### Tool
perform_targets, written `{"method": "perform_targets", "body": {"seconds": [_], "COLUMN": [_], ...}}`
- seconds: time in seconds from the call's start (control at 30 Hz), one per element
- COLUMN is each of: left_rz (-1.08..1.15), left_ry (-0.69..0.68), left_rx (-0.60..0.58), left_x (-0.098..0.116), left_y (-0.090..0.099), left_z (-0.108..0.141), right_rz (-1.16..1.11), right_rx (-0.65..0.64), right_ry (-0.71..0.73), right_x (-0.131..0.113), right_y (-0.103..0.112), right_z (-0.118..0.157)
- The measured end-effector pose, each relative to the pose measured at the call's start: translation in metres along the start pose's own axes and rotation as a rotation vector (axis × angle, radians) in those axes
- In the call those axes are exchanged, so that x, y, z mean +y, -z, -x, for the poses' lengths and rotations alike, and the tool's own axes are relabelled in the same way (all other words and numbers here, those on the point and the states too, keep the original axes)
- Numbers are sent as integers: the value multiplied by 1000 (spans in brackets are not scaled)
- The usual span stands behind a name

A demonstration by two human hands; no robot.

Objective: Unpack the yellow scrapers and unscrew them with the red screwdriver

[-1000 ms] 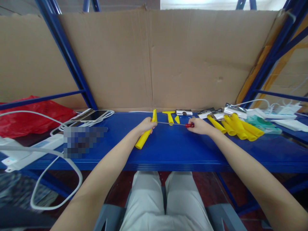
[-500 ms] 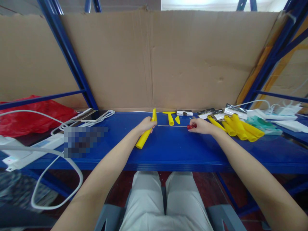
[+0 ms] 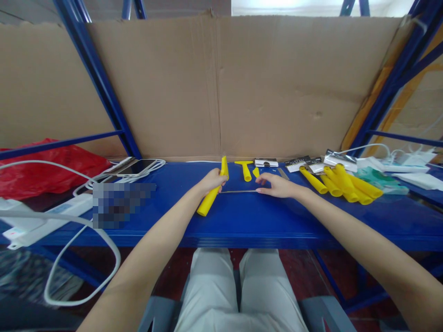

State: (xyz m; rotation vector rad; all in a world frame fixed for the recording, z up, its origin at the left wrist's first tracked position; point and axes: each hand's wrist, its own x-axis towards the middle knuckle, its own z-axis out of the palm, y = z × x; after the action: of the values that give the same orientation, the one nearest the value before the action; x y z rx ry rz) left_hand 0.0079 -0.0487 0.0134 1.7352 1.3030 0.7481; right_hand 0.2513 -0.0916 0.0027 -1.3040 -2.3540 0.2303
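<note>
Yellow handle (image 3: 208, 202): sits slantwise in the left hand (image 3: 212, 180), clasped around the middle, with the flared end up and away and the round tube end down toward the near edge of the blue tabletop (image 3: 259, 221). From beside that grasp, runs a thin metal rod (image 3: 238, 191), nearly level, across to the right hand (image 3: 277, 185). Cannot tell whether touching the handle or merely passing close. At the right, shows thumb and forefinger parted near the rod's end; cannot tell whether pinched by the other fingers or just touched.

Looks, by judgement, like a two-handed step: handle steadied on one side, rod managed on the other. Seems to call for a firm left clasp, a surer right-hand hold on the rod, and careful lining-up before any push or turn, lest the rod slip sideways.

Beyond the hands, lie a yellow T-shaped piece (image 3: 247, 172), a small yellow piece (image 3: 256, 172) and a flat grey strip (image 3: 283, 174); farther right, a bunch of yellow tubes (image 3: 347, 185) near black-and-white packets (image 3: 296, 164).
</note>
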Motion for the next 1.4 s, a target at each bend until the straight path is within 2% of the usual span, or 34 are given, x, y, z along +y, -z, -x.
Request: {"method": "perform_targets", "body": {"seconds": [0.17,0.37,0.5,0.73,1.1,1.3,1.4], "left_rz": [14,29,43,65,70,73,46], "left_ry": [-21,-43,-53,-48,-57,-32,-15], "left_rx": [-8,-23,-52,-49,-93,-101,-58], "left_x": [4,2,1,3,8,10,7], "left_y": [-2,-3,-4,-5,-6,-8,-5], "left_z": [4,4,4,5,10,11,7], "right_rz": [125,95,45,-7,-130,-71,6], "right_rx": [70,143,190,233,199,167,167], "right_ry": [100,3,-28,-43,-76,11,67], "right_x": [-21,-39,-42,-46,-46,-40,-39], "right_y": [-15,-37,-47,-51,-46,-47,-45], "right_z": [-29,-67,-80,-79,-76,-76,-73]}}
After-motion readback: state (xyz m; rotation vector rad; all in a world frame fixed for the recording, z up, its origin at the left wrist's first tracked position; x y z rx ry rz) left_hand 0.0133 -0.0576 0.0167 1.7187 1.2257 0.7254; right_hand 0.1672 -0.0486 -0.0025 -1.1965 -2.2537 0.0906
